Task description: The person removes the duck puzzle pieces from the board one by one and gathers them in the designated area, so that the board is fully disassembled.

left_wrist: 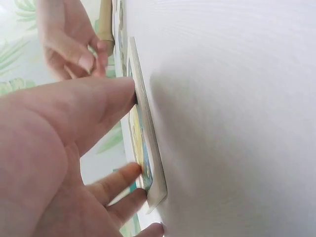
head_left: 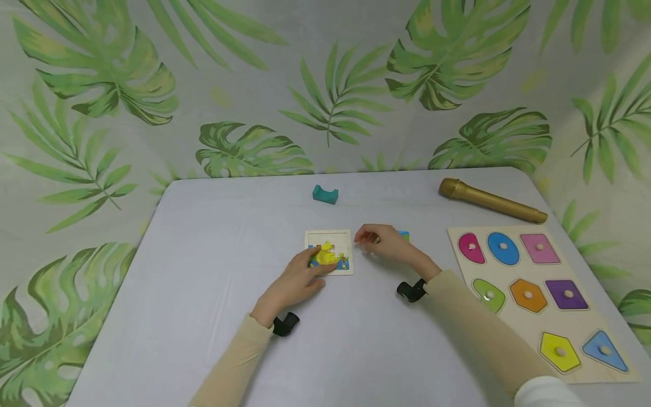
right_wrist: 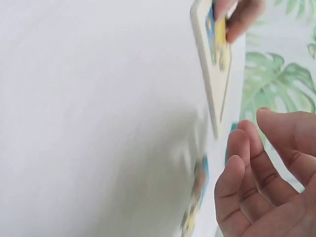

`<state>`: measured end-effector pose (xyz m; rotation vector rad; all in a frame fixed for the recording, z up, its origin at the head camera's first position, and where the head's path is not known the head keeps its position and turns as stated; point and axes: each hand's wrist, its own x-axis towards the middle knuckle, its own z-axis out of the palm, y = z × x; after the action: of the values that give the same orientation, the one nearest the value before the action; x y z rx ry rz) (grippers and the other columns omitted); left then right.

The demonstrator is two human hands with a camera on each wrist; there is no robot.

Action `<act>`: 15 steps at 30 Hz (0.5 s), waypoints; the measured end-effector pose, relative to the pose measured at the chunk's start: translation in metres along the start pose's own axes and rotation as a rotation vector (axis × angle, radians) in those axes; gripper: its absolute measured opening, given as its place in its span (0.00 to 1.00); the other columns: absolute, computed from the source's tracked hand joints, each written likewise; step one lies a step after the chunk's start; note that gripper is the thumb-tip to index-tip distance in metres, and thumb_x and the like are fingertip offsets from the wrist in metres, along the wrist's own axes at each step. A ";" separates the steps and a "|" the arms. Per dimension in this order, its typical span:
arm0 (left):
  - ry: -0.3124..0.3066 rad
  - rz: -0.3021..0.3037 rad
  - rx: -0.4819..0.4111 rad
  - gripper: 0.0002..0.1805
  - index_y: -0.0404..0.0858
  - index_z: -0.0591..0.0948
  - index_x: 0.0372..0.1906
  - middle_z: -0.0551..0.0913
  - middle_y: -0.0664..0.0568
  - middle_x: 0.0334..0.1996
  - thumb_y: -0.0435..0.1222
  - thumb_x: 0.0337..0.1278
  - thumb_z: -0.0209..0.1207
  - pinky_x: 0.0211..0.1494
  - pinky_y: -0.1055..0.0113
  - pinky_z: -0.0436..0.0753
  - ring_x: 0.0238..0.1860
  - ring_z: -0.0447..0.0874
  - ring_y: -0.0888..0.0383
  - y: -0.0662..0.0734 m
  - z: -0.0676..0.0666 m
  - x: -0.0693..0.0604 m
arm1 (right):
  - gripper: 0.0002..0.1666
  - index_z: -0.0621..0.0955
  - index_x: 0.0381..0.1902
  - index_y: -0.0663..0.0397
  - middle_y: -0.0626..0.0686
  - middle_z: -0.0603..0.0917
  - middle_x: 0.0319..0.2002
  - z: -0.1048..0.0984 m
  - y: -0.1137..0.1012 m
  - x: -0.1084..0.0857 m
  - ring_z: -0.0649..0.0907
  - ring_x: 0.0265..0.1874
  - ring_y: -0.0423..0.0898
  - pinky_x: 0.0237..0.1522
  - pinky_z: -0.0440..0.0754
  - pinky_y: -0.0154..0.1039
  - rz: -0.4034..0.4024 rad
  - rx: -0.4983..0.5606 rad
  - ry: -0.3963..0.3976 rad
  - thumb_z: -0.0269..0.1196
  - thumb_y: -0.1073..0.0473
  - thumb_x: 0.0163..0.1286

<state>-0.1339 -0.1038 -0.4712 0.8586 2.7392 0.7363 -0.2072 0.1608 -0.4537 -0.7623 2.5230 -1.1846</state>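
A small square wooden jigsaw tray (head_left: pixel 342 242) lies at the middle of the table, with yellow and blue pieces (head_left: pixel 324 258) in its lower part and bare wood above. My left hand (head_left: pixel 295 277) rests on it; in the left wrist view the thumb (left_wrist: pixel 111 94) touches one edge and the fingertips (left_wrist: pixel 131 170) touch the picture. Right of the tray hovers my right hand (head_left: pixel 389 244), fingers loosely bent, with nothing visible between thumb and fingertips in the right wrist view. Loose colourful jigsaw pieces (right_wrist: pixel 200 185) lie beneath it, mostly hidden by that hand in the head view.
A teal curved block (head_left: pixel 325 195) stands behind the tray. At the back right lies a gold toy microphone (head_left: pixel 493 200). A wooden shape board (head_left: pixel 500 328) with several knobbed shapes covers the right side, partly under the right forearm. A leaf-patterned cloth (head_left: pixel 351 85) hangs behind the table.
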 end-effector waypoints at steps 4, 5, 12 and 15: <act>0.006 -0.011 -0.012 0.21 0.48 0.77 0.62 0.54 0.36 0.71 0.36 0.65 0.58 0.70 0.48 0.54 0.70 0.50 0.41 0.001 0.000 0.000 | 0.12 0.80 0.42 0.61 0.53 0.81 0.38 0.021 -0.007 0.017 0.76 0.36 0.47 0.43 0.76 0.40 -0.004 0.034 -0.016 0.59 0.73 0.61; 0.008 -0.009 -0.014 0.21 0.47 0.77 0.62 0.54 0.35 0.70 0.36 0.65 0.58 0.70 0.48 0.54 0.70 0.51 0.40 0.001 0.000 0.000 | 0.12 0.80 0.42 0.61 0.52 0.81 0.38 0.025 -0.009 0.020 0.76 0.36 0.47 0.43 0.76 0.40 0.002 0.035 -0.017 0.58 0.74 0.60; 0.015 0.002 -0.015 0.22 0.46 0.77 0.63 0.56 0.33 0.69 0.36 0.64 0.58 0.68 0.46 0.57 0.69 0.54 0.39 0.002 -0.001 -0.001 | 0.15 0.80 0.43 0.59 0.50 0.82 0.38 0.043 -0.021 0.034 0.77 0.36 0.45 0.42 0.76 0.38 0.044 0.003 -0.022 0.58 0.73 0.59; 0.009 -0.005 -0.010 0.21 0.46 0.77 0.63 0.56 0.33 0.69 0.36 0.65 0.58 0.69 0.47 0.57 0.69 0.53 0.39 0.003 -0.002 -0.001 | 0.14 0.80 0.43 0.58 0.50 0.81 0.37 0.046 -0.023 0.037 0.77 0.35 0.44 0.42 0.75 0.38 0.061 -0.006 -0.018 0.58 0.72 0.59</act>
<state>-0.1317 -0.1031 -0.4677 0.8475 2.7417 0.7544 -0.2105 0.0988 -0.4658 -0.6892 2.5176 -1.1450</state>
